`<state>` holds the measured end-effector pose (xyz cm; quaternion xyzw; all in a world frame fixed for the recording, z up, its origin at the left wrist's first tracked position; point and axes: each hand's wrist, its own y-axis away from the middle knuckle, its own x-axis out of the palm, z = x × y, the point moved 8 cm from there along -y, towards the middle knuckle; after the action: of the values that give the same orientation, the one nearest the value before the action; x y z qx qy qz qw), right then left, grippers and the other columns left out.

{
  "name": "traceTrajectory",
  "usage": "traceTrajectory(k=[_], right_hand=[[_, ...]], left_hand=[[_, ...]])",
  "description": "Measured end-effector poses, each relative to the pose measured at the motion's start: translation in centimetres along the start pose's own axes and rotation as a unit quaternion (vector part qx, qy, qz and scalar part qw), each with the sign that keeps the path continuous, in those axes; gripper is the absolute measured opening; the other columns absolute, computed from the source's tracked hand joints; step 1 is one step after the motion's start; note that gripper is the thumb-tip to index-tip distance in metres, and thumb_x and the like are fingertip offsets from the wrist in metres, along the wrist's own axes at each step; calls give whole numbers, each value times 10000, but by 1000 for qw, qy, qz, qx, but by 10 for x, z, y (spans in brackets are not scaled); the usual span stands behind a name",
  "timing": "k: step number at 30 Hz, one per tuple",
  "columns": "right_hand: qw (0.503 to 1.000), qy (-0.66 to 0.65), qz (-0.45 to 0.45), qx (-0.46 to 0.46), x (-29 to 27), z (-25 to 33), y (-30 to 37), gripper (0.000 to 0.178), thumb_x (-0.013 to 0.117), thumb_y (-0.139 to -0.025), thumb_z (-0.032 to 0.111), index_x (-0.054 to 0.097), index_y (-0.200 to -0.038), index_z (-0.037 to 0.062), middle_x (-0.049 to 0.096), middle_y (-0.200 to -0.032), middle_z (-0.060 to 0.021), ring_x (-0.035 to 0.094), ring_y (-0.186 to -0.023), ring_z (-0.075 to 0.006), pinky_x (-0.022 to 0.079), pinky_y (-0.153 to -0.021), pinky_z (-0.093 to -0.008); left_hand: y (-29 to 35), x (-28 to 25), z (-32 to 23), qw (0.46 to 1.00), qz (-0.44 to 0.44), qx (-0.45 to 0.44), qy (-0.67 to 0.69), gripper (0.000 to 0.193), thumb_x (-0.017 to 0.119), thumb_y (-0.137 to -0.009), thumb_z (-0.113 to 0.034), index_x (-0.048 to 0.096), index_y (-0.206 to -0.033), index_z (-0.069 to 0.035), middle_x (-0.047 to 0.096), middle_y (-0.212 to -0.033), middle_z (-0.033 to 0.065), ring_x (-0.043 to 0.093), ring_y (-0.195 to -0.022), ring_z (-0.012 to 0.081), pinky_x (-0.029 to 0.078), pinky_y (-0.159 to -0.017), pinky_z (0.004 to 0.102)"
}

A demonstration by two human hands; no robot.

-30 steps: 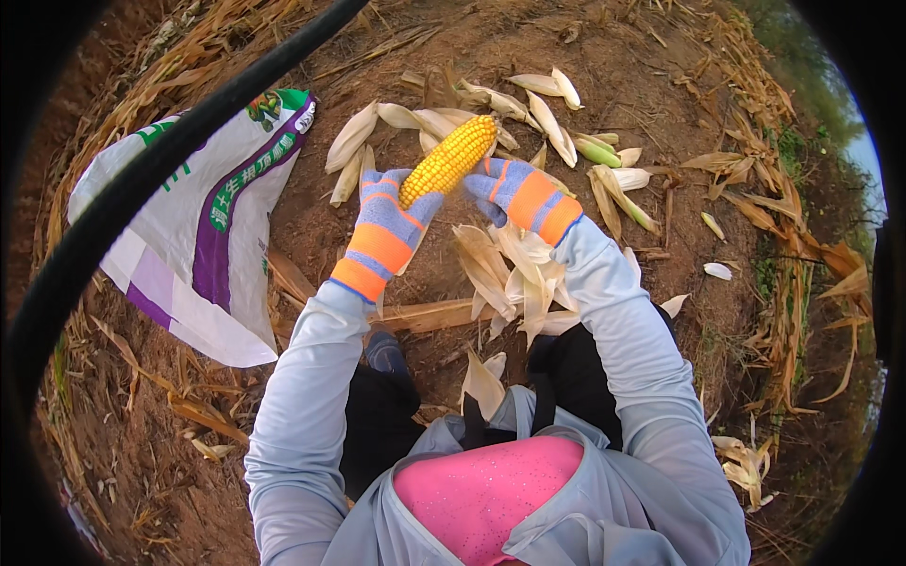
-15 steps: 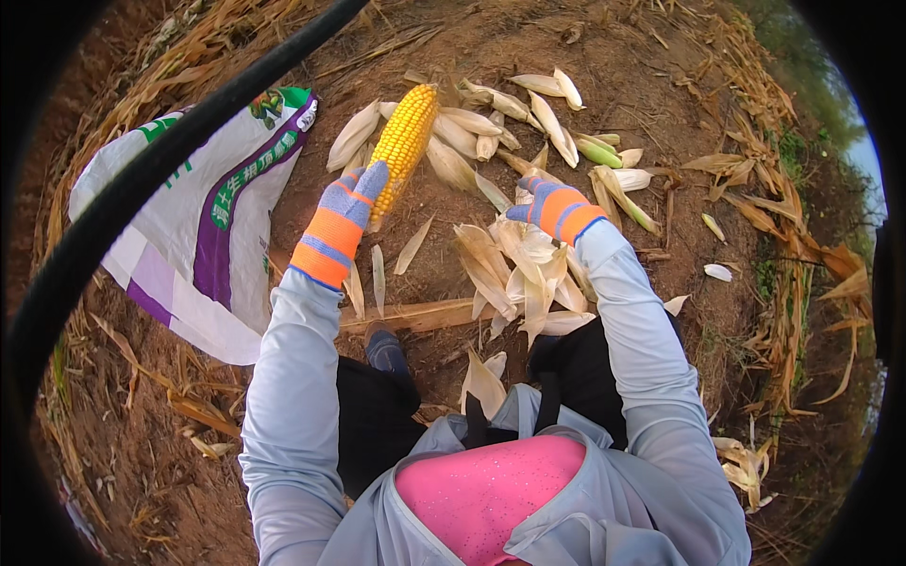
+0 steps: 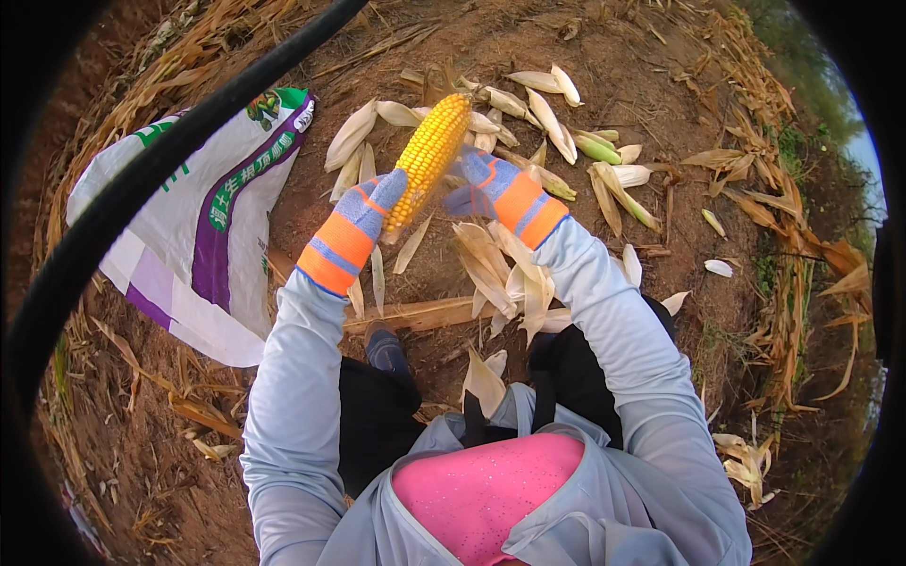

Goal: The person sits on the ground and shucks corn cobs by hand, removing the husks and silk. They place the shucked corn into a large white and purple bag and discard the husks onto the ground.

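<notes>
An ear of corn (image 3: 432, 151), yellow and husked, is tilted up and to the right in the grip of my left hand (image 3: 363, 222). Its lower end sits against the fingers of the orange and grey glove. My right hand (image 3: 505, 193), gloved the same way, is just right of the corn. Motion blurs its fingers; they look apart, with nothing visible between them. Whether the fingertips touch the kernels I cannot tell. Dry pale husks (image 3: 486, 269) lie on the ground below the right hand.
A white, purple and green woven sack (image 3: 250, 226) lies at the left. More husks (image 3: 354, 132) and some greenish ones (image 3: 595, 148) are scattered beyond my hands. Dry stalks (image 3: 755, 203) line the right side. A black cable-like strip (image 3: 170, 160) crosses the upper left.
My left hand has brought the corn slightly right and nearer to me. My right hand has moved left and up from the husk pile to beside the corn.
</notes>
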<state>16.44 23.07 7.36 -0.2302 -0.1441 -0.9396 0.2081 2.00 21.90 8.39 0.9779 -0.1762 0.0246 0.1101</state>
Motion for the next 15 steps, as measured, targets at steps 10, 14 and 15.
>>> traceTrajectory(k=[10,14,15], right_hand=[[981,162,-54,89,8,-30,-3,331,606,-771,290,518,-882,-8,574,-670,-77,556,-520,-161,468,-503,-270],[963,243,-62,97,7,-21,3,283,601,-772,267,523,-837,3,562,-637,-71,541,-495,-139,446,-469,-259],[964,244,-58,92,7,-20,4,273,598,-773,263,526,-839,8,559,-633,-70,538,-492,-132,442,-468,-256]], left_hand=[[-7,2,5,996,12,17,-85,436,501,-828,-407,556,-949,8,566,-783,33,502,-671,79,412,-593,208],[-3,1,5,1000,-2,1,-24,434,489,-833,-411,562,-940,4,566,-779,32,501,-674,75,412,-594,206],[-3,2,3,1000,-3,5,-22,435,486,-835,-412,562,-938,4,566,-781,32,500,-675,73,411,-596,206]])
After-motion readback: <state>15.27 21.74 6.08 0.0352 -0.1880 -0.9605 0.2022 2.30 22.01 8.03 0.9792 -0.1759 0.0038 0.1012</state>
